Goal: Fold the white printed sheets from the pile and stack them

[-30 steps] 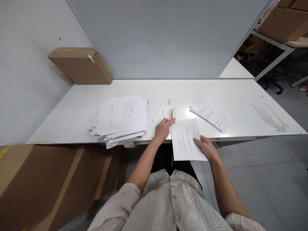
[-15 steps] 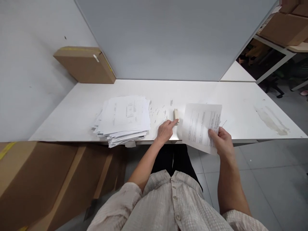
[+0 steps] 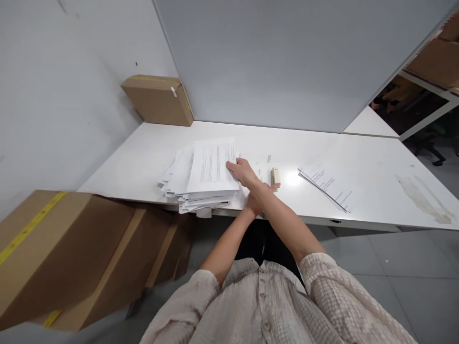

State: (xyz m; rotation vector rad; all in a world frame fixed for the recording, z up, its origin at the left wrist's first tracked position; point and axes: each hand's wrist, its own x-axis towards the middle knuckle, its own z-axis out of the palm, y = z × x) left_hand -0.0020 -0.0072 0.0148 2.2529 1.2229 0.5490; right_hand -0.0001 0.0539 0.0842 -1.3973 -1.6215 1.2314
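Observation:
My right hand (image 3: 245, 172) reaches across to the left, closed on the right edge of a printed sheet of paper (image 3: 213, 167). The sheet lies over a thick, uneven stack of papers (image 3: 179, 177). Under my right forearm, my left hand (image 3: 254, 204) is partly hidden. Its visible fingers are stretched out at the near end of a small beige stapler (image 3: 275, 176), and they seem to touch it. On the right, a few more printed sheets (image 3: 328, 186) lie slanted on the white table (image 3: 373, 177).
A flat cardboard box (image 3: 159, 102) leans against the wall at the table's back left. Large cardboard boxes (image 3: 64, 248) stand below the table's left front edge. A grey panel (image 3: 268, 62) rises along the back. A stained patch (image 3: 425, 198) marks the table's right end.
My right hand has carried the sheet from the right side over to the stack on the left, crossing above my left arm. My left hand stays by the stapler. The view has shifted.

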